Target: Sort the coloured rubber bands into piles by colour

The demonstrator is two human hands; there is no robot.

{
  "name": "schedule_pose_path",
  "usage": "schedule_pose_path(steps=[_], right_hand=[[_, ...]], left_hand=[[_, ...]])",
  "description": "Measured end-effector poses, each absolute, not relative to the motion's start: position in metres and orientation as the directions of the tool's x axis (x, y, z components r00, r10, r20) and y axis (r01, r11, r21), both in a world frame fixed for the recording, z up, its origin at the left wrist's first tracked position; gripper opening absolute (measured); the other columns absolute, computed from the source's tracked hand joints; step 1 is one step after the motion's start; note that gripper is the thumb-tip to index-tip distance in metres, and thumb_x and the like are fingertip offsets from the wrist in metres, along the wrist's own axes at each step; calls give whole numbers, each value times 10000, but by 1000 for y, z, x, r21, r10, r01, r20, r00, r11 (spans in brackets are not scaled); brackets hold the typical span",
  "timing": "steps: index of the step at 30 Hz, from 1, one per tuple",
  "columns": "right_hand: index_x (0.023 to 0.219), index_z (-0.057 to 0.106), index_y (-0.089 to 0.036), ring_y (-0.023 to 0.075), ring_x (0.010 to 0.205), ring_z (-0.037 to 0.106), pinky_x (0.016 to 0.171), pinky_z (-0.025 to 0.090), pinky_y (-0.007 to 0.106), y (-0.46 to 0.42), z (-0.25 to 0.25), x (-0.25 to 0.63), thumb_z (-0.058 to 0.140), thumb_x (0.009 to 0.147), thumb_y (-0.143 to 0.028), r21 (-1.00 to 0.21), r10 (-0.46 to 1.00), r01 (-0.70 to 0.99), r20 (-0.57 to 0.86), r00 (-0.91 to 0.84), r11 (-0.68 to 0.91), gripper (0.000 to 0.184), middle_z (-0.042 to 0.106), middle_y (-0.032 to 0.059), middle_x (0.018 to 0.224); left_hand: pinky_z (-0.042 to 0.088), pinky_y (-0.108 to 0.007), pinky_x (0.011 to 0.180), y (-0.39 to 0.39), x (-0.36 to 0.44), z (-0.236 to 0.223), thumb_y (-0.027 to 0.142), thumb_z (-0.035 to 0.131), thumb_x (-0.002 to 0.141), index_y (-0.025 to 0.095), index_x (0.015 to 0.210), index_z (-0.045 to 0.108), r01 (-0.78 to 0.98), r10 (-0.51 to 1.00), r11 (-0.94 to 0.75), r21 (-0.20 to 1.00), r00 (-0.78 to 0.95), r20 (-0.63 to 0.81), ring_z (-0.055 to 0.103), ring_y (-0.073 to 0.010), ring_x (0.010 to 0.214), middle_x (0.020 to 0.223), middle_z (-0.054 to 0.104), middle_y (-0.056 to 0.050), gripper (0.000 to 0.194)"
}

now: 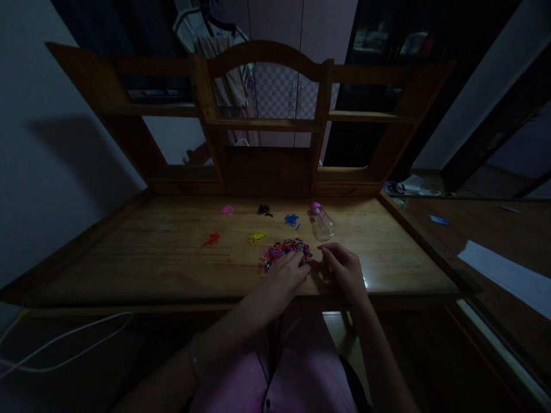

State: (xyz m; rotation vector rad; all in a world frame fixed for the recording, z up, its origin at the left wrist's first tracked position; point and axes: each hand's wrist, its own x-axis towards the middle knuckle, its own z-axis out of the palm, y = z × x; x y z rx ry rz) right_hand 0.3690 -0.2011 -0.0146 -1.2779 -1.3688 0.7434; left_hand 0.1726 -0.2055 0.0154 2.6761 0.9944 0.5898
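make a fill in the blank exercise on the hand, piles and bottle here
The ____ hand covers part of the mixed-colour pile.
In the back row, the ____ pile lies between the pink pile and blue pile.
The leftmost pile is ____.
The bottle is on the blue pile's ____ side.

Missing words: left; black; red; right

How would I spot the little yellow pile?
Find the wooden desk. Beyond the big mixed-colour heap, slightly left, sits the yellow pile. It's all yellow, unlike the red pile left of it and the blue pile to its right.
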Motion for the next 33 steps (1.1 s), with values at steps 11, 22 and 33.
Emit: schedule_pose_path(steps=[11, 22, 33], right_hand=[[950, 686, -167, 126, 574, 511, 532, 401, 228, -202, -15, 367, 571, 860, -442, -944, 953, 243, 265, 148, 225, 311, 570, -2, 641], [925, 693, -167, 129, 556, 515, 527, 401, 231, -201, -15, 368, 567, 858, -479, -942, 952, 255, 264, 154, 220, 343, 578, 0, 623], [919, 696, -169, 135, 574, 542, 537, 412, 234, -201, -14, 368, 578, 853, -466, -943, 953, 255, 260, 155, 216, 326, 606, 5, 649]], left_hand=[[413, -359, 846, -194, 177, 19, 180, 540, 906, 204, 1006, 607, 578, 620, -784, 226, 719, 312, 499, -221, 991, 1042, 561, -67, 123], [356, -391, 922, -179, 171, 29, 240, 625, 865, 223, 895, 663, 523, 613, -790, 320, 671, 416, 514, -223, 1038, 1008, 618, -41, 52], [431, -366, 838, -168, 162, 37, 337, 649, 850, 219, 821, 668, 505, 719, -693, 514, 535, 444, 592, -218, 906, 890, 678, -39, 123]])
